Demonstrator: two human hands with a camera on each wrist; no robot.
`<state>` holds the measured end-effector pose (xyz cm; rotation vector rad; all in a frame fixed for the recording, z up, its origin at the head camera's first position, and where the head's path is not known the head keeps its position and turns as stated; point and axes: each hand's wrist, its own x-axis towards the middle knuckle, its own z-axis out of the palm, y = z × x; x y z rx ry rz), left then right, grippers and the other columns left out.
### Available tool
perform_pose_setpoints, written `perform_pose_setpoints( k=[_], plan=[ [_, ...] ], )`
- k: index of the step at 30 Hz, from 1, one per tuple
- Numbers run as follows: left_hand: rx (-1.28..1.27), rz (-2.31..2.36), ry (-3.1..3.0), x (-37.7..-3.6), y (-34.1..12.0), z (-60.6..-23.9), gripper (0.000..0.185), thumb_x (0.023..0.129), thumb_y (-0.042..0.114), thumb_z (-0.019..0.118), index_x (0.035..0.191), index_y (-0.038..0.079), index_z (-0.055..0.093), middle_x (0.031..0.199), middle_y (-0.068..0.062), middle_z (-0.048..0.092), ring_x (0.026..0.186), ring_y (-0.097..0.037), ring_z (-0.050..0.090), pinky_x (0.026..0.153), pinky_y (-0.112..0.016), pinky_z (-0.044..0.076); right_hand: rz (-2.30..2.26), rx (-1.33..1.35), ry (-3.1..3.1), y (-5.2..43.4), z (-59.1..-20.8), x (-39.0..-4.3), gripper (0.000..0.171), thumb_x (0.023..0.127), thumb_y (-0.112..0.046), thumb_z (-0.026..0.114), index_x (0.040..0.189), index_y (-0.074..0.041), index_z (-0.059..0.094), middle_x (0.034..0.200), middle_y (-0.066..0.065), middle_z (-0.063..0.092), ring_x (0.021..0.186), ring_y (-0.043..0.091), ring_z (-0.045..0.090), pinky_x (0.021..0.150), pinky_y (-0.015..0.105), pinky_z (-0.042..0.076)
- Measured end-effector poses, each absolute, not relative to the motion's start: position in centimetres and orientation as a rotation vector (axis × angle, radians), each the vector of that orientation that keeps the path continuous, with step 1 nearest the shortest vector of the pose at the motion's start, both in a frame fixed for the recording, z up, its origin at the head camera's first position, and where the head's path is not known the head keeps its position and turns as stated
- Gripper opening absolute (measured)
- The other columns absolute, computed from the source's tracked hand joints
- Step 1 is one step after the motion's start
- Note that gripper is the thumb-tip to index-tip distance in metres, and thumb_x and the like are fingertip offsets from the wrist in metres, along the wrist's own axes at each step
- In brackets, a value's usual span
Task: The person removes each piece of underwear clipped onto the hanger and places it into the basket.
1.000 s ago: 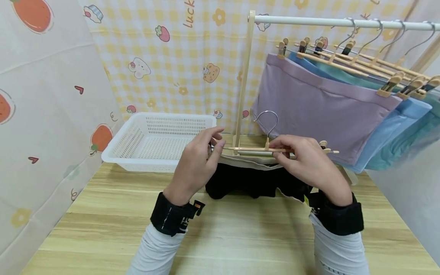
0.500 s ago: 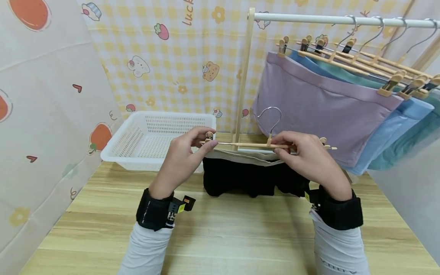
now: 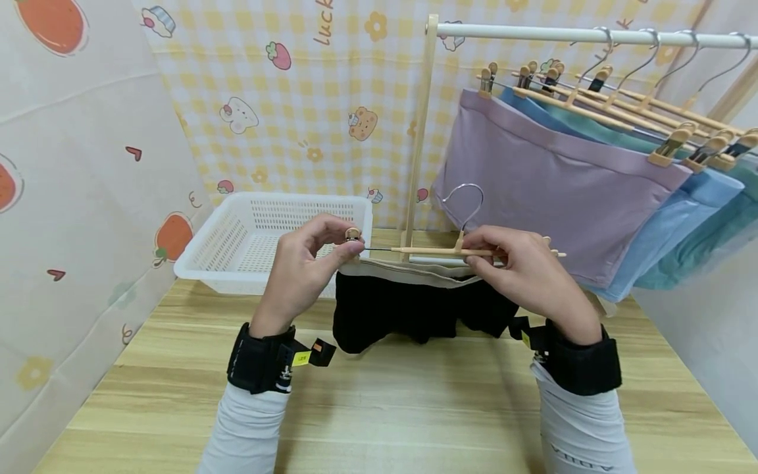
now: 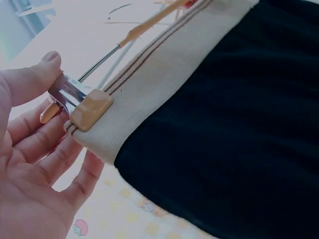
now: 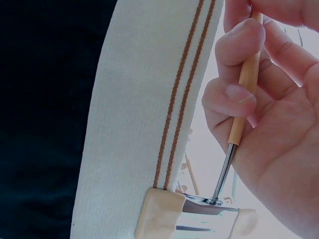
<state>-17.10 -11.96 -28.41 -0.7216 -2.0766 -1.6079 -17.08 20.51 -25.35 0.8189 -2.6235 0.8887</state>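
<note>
A pair of black underpants point(image 3: 408, 303) with a cream waistband point(image 4: 144, 74) hangs from a clip hanger point(image 3: 423, 251) just above the table. My left hand point(image 3: 302, 273) pinches the clip point(image 4: 92, 109) at the hanger's left end between thumb and fingers. That clip's tan pads sit over the waistband's corner. My right hand point(image 3: 524, 270) grips the hanger's wooden bar beside the metal hook point(image 3: 474, 191). In the right wrist view, fingers curl round the bar, and the other clip point(image 5: 159, 214) bites the waistband below them.
A white perforated basket point(image 3: 207, 283) stands at the back left. On the right, a rack with a white rail point(image 3: 533, 36) carries several clip hangers holding purple underpants point(image 3: 551, 178), blue underpants point(image 3: 669, 227) and green ones. The rack's post point(image 3: 420, 131) rises behind my hands.
My left hand has moved left with the left clip, away from the hook. The underpants and hanger have shifted slightly left. My right hand keeps its grip on the bar.
</note>
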Motion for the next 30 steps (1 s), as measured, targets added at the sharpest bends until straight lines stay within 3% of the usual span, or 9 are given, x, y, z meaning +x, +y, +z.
perform_pose_setpoints(
  k=[11, 17, 21, 26, 30],
  plan=[
    [-0.831, -1.713, -1.918, -17.15, -12.28, -28.49, 0.016, 0.092, -0.005, 0.079, 0.103, -0.013, 0.069, 0.095, -0.001, 0.076, 0.085, -0.007, 0.076, 0.078, -0.026, 0.065, 0.876, 0.876, -2.591, 20.10, -25.45, -17.15, 0.013, 0.102, -0.009, 0.074, 0.111, -0.017, 0.081, 0.092, -0.007, 0.076, 0.071, 0.008, 0.054, 0.061, 0.024, 0.041],
    [-0.818, -1.708, -1.944, -17.12, -12.35, -28.39, 0.014, 0.090, -0.014, 0.076, 0.102, -0.013, 0.069, 0.096, 0.007, 0.076, 0.087, -0.007, 0.076, 0.080, -0.027, 0.065, 0.866, 0.879, -2.586, 20.03, -25.51, -17.20, 0.015, 0.102, -0.008, 0.073, 0.111, -0.017, 0.081, 0.092, -0.007, 0.076, 0.072, 0.009, 0.055, 0.063, 0.023, 0.041],
    [-0.807, -1.691, -1.977, -17.16, -12.44, -28.41, 0.018, 0.090, -0.015, 0.076, 0.106, -0.012, 0.070, 0.098, 0.002, 0.076, 0.090, -0.008, 0.076, 0.085, -0.026, 0.064, 0.865, 0.883, -2.585, 19.96, -25.56, -17.22, 0.014, 0.102, -0.007, 0.073, 0.110, -0.016, 0.081, 0.091, -0.007, 0.075, 0.072, 0.009, 0.054, 0.063, 0.024, 0.041],
    [-0.767, -1.728, -1.997, -17.39, -12.41, -28.56, 0.018, 0.094, -0.010, 0.075, 0.112, -0.011, 0.071, 0.098, -0.011, 0.076, 0.082, -0.012, 0.075, 0.084, -0.027, 0.064, 0.855, 0.883, -2.581, 19.89, -25.63, -17.27, 0.014, 0.102, -0.007, 0.073, 0.111, -0.016, 0.080, 0.094, -0.006, 0.077, 0.073, 0.009, 0.056, 0.065, 0.023, 0.042],
    [-0.714, -1.732, -2.019, -17.56, -12.27, -28.74, 0.020, 0.097, -0.004, 0.073, 0.117, -0.009, 0.070, 0.105, -0.016, 0.075, 0.088, -0.013, 0.075, 0.088, -0.025, 0.062, 0.845, 0.882, -2.582, 19.79, -25.72, -17.33, 0.016, 0.103, -0.008, 0.072, 0.113, -0.015, 0.081, 0.099, -0.004, 0.079, 0.076, 0.010, 0.058, 0.067, 0.024, 0.044]
  ],
)
